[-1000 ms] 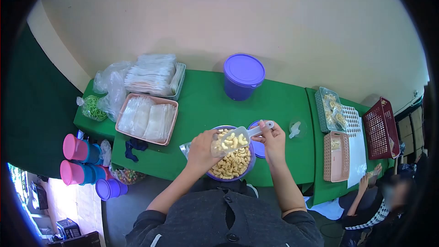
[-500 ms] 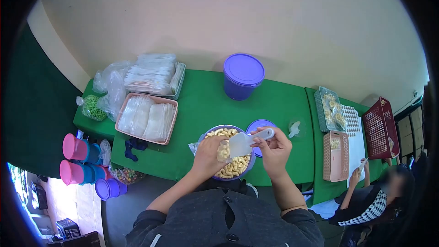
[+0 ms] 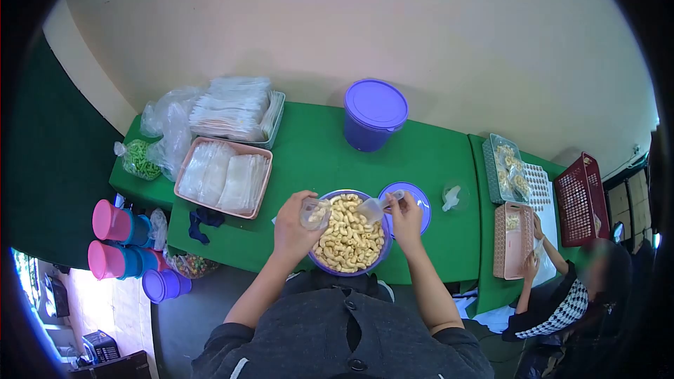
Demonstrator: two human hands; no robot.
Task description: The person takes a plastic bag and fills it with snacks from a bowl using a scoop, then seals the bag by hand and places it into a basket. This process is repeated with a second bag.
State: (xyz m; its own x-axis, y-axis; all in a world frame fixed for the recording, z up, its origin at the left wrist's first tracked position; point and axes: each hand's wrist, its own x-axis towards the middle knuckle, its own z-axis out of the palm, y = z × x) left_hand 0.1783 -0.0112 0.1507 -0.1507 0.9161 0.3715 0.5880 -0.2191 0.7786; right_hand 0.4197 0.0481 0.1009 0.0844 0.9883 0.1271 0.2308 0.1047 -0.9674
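Note:
A purple tub (image 3: 385, 256) full of pale, curved snack pieces (image 3: 345, 235) stands at the table's front edge, before my body. My left hand (image 3: 291, 228) is closed round a small clear cup (image 3: 314, 215) at the tub's left rim. Over the tub's upper right side, my right hand (image 3: 406, 216) grips the handle of a translucent scoop (image 3: 371, 209), its blade down at the snack pieces. Behind my right hand lies a round purple lid (image 3: 423, 203).
Pink basket (image 3: 261, 202) and grey tray (image 3: 279, 116) of clear bags at left; lidded purple bucket (image 3: 375, 109) at the back; clear dish (image 3: 463, 196) right of the lid. A co-worker (image 3: 562, 295) sits at right beside baskets (image 3: 500, 238).
My hands have moved apart. The scoop has gone from the cup's mouth down to the snack pieces, and the cup has shifted left. The co-worker's hands have moved to the pink basket.

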